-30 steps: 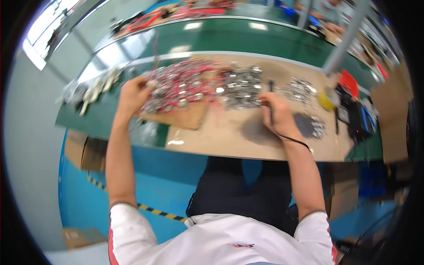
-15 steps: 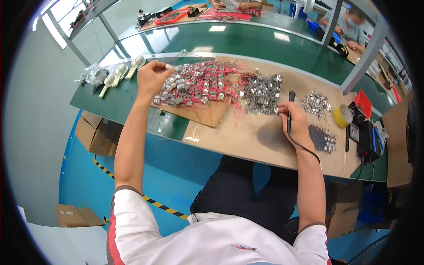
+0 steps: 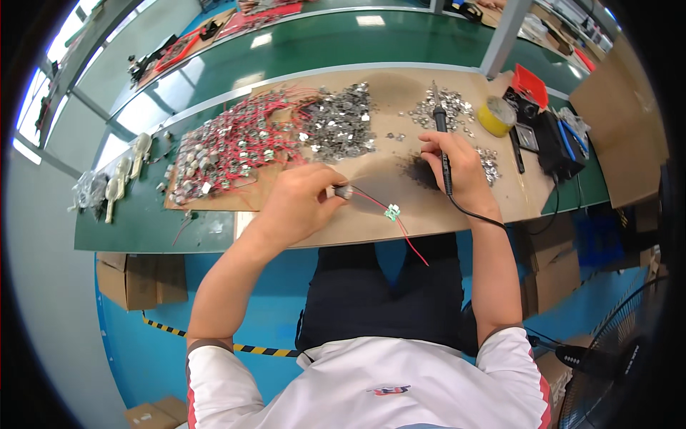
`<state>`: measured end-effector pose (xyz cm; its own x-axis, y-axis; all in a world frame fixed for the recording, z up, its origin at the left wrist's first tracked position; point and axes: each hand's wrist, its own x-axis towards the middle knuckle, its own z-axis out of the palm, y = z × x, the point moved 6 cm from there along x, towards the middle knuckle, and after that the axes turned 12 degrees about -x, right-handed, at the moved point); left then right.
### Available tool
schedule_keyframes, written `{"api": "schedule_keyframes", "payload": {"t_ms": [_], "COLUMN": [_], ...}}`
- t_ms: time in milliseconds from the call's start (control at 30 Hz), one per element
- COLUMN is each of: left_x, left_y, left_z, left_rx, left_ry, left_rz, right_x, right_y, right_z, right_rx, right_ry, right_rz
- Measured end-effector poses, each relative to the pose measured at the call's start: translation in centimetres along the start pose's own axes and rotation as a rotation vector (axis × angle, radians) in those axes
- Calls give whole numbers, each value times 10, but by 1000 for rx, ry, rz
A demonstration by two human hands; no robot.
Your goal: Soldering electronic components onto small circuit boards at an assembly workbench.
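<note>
My left hand (image 3: 300, 200) pinches a small silver motor (image 3: 344, 191) over the front of the brown board. Red and dark wires run from it to a small green circuit board (image 3: 392, 212), which hangs to its right with loose red wire ends below. In my right hand (image 3: 464, 168) is a soldering iron (image 3: 440, 118), held like a pen with its tip pointing up and away. Left of centre lies a wide pile of wired motors (image 3: 243, 139) with red leads. Beside it is a heap of small silver metal parts (image 3: 343, 121).
More metal pieces (image 3: 446, 107) lie beyond my right hand. A yellow roll (image 3: 496, 116), a red bin (image 3: 529, 87) and a black soldering station (image 3: 561, 146) stand at the right. Cream handheld fans (image 3: 116, 187) and a clear plastic bag (image 3: 91, 190) rest at the left.
My left hand has come from the far-left pile to the front middle, bringing the motor and its circuit board. My right hand still grips the soldering iron. The view has shifted.
</note>
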<state>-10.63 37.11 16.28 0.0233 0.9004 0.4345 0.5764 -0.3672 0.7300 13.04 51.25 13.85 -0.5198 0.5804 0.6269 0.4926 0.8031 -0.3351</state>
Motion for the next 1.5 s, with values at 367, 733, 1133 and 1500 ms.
{"api": "schedule_keyframes", "payload": {"t_ms": [367, 733, 1133, 1500], "left_x": [35, 114, 95, 95], "left_y": [-10, -17, -53, -48], "left_z": [32, 70, 87, 86], "left_rx": [110, -309, -343, -181], "left_ry": [-306, 48, 48, 13], "left_rz": [-60, -177, -303, -263], "right_x": [-17, -13, -9, -11], "right_y": [9, 4, -2, -1], "right_z": [1, 7, 5, 5], "right_rx": [-7, -2, 22, -11], "right_ry": [13, 6, 6, 10], "right_rz": [-51, -22, -26, -60]}}
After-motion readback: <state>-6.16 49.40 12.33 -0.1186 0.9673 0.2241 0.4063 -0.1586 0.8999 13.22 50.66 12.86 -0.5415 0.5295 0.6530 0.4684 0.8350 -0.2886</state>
